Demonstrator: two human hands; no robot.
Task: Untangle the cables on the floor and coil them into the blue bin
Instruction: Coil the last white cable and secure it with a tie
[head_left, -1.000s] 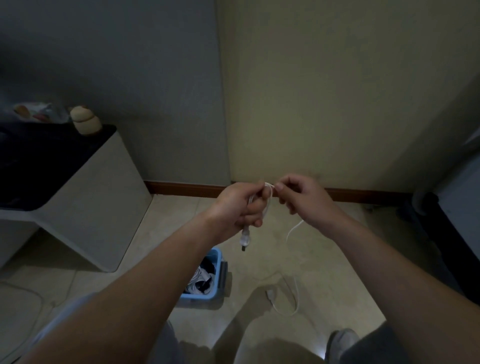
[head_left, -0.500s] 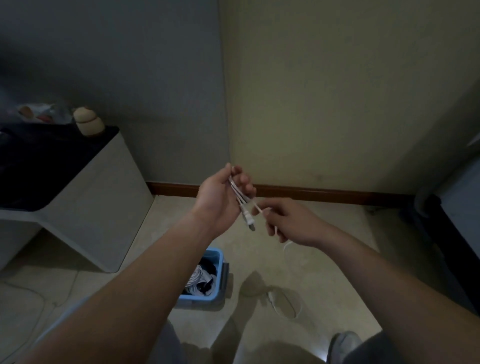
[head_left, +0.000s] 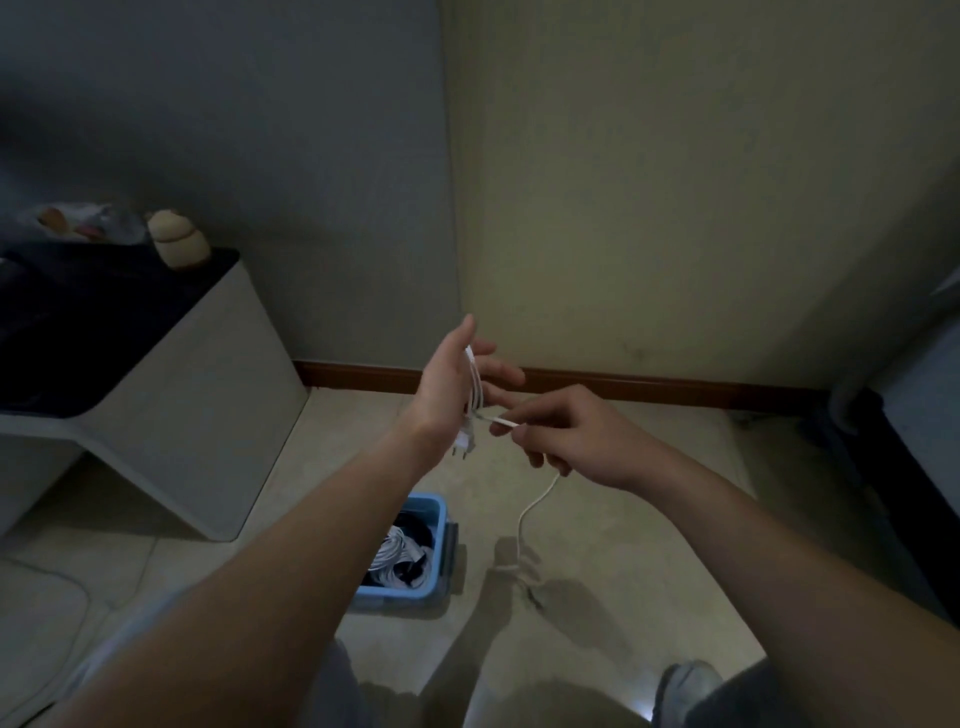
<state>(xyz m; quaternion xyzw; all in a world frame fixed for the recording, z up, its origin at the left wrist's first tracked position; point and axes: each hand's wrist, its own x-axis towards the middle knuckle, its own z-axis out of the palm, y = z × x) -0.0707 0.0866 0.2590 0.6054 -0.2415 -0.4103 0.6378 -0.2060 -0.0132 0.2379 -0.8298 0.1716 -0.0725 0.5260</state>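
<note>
Head view: the white cable (head_left: 520, 525) was pinched by the right hand (head_left: 582, 441) and looped over the outstretched left hand (head_left: 447, 395).

The left hand (head_left: 445, 397) now stands higher with its fingers straightened out, the folded cable (head_left: 523, 515) lying across its palm and the plug (head_left: 464, 445) hanging below. The right hand (head_left: 587, 441) has dropped beside it, pinching the cable, whose slack rises off the floor.

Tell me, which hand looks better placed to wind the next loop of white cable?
Probably right. The right hand pinches the free white cable that trails down to the floor; the left hand, fingers straight, carries the loops and the dangling plug.
</note>
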